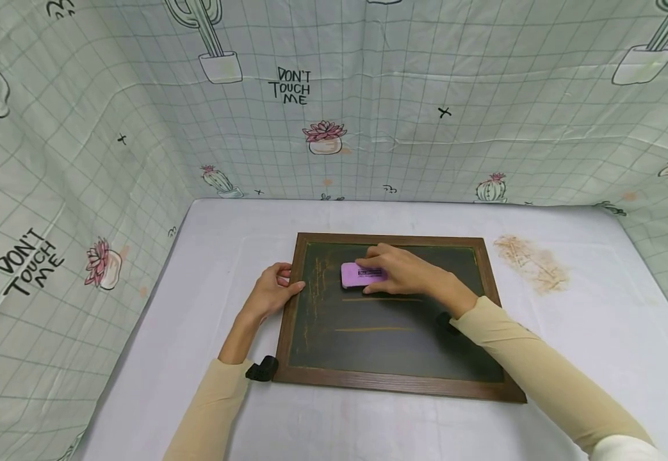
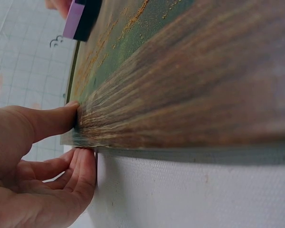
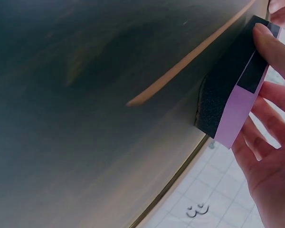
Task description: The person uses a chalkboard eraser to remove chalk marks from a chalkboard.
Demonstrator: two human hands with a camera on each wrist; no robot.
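Observation:
A wood-framed chalkboard (image 1: 455, 346) lies on the white table. Two orange chalk lines cross its middle, and orange chalk smears run down its left part. My right hand (image 1: 405, 269) grips a purple chalkboard eraser (image 1: 353, 274) above the upper line; in the right wrist view the eraser's dark felt (image 3: 213, 102) faces the board. At the frame's left side my left hand (image 1: 270, 291) holds the edge, the thumb on the wood and the other fingers at its outer side, as the left wrist view shows.
Brown-orange dust (image 1: 532, 262) is spread over the white table (image 1: 599, 333) right of the board. A black wrist strap piece (image 1: 262, 369) sits by the left cuff, near the board's lower left corner. Patterned cloth (image 1: 403, 109) hangs behind and at both sides.

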